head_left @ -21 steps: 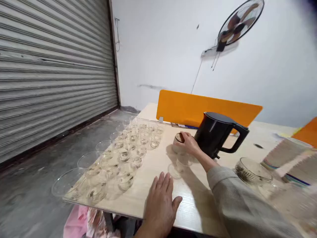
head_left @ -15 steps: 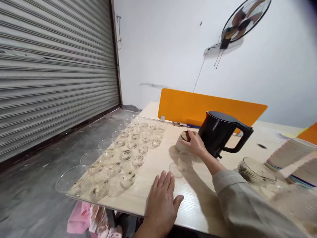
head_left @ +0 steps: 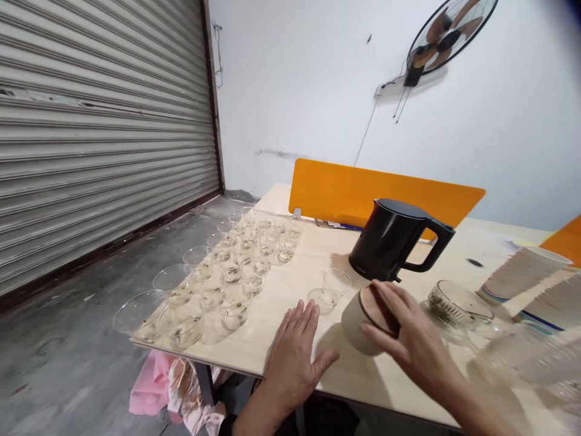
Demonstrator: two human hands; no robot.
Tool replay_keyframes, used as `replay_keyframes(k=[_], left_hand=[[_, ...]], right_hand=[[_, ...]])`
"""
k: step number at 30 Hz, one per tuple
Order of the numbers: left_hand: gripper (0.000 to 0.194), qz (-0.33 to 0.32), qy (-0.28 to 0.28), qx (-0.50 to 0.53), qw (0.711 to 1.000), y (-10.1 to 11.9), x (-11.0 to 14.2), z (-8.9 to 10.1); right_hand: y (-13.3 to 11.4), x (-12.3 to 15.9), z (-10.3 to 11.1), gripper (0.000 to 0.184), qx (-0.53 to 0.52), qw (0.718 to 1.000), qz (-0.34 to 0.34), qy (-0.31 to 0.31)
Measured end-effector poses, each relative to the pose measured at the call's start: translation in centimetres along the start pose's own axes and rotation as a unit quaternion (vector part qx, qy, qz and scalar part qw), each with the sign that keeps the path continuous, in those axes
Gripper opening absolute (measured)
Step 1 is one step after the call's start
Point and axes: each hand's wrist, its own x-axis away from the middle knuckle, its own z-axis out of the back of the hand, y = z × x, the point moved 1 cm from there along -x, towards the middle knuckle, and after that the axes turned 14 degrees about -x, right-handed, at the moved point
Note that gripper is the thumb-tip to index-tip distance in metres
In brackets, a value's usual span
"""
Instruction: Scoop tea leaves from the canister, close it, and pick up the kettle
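My right hand (head_left: pixel 403 333) grips a pale, rounded canister (head_left: pixel 356 324) with a brown wood-like lid (head_left: pixel 379 309); the canister leans a little near the table's front side. My left hand (head_left: pixel 295 345) rests palm down at the table's near edge, fingers stretched out and holding nothing. Just beyond the left fingertips stands a clear cup (head_left: pixel 324 298) that looks empty. To the left, several clear cups (head_left: pixel 233 306) stand in rows, each with dark bits like tea leaves at the bottom. Behind the canister sits a black electric kettle (head_left: pixel 385 242), touched by neither hand.
A glass pitcher (head_left: pixel 458 306) with dark leaves inside stands at right. Past it are stacked paper cups (head_left: pixel 521 272) and a lying stack of clear cups (head_left: pixel 526 357). An orange divider (head_left: pixel 336 191) crosses the table behind the kettle. Pink cloth (head_left: pixel 149 384) lies below the table's left corner.
My right hand has brought the canister from beside the kettle toward me and to the right, tilting it. My left hand has stayed nearly in place on the table.
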Motion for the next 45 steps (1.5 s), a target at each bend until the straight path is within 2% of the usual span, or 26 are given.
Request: replay_keyframes(k=[2, 5, 9, 14, 18, 22, 26, 29, 32, 35, 39, 42, 45], left_hand=[[0.088, 0.002, -0.007, 0.035, 0.999, 0.0, 0.0, 0.1], [0.106, 0.027, -0.037, 0.094, 0.995, 0.2, -0.3, 0.1], [0.122, 0.087, -0.055, 0.201, 0.974, 1.1, -1.1, 0.3], [0.105, 0.088, -0.012, 0.319, 0.943, 2.6, -1.9, 0.4], [0.090, 0.089, 0.023, 0.290, 0.953, 3.2, -2.3, 0.4], [0.094, 0.102, 0.025, 0.277, 0.955, 3.2, -2.3, 0.3], [0.095, 0.124, -0.002, 0.279, 0.952, 3.0, -2.0, 0.8], [0.094, 0.135, -0.015, 0.262, 0.955, 3.0, -1.8, 1.3], [0.096, 0.129, -0.007, 0.256, 0.958, 3.1, -1.8, 1.5], [0.097, 0.128, -0.005, 0.256, 0.958, 3.1, -1.8, 1.4], [0.098, 0.133, -0.005, 0.256, 0.957, 3.1, -1.6, 1.3], [0.100, 0.137, -0.008, 0.246, 0.960, 3.0, -1.5, 1.2], [0.099, 0.128, -0.005, 0.245, 0.961, 2.9, -1.5, 1.1]], right_hand=[[-0.3, 1.3, -1.9, 0.067, -0.020, 0.999, 0.004, -0.036], [-0.8, 1.7, -4.0, 0.072, -0.026, 0.998, 0.011, -0.063], [-1.8, 1.0, -4.6, 0.072, -0.022, 0.996, 0.038, -0.080], [-2.6, 0.5, -4.5, 0.076, -0.003, 0.995, 0.063, -0.083], [-2.6, 0.6, -5.3, 0.063, -0.014, 0.998, 0.044, -0.043], [-2.6, 0.5, -5.7, 0.056, -0.070, 0.997, -0.004, -0.028], [-2.3, 0.0, -4.7, 0.051, -0.167, 0.985, -0.041, 0.019], [-1.1, 0.0, -3.1, 0.050, -0.185, 0.977, -0.048, 0.096], [1.6, 0.9, -2.0, 0.054, -0.109, 0.983, -0.070, 0.129], [5.1, 3.0, -2.1, 0.059, -0.025, 0.989, -0.111, 0.094], [8.9, 5.8, -3.2, 0.061, 0.059, 0.987, -0.147, 0.025], [10.1, 6.8, -3.6, 0.063, 0.075, 0.989, -0.124, 0.009], [9.9, 6.9, -3.0, 0.062, 0.066, 0.993, -0.097, 0.008]])
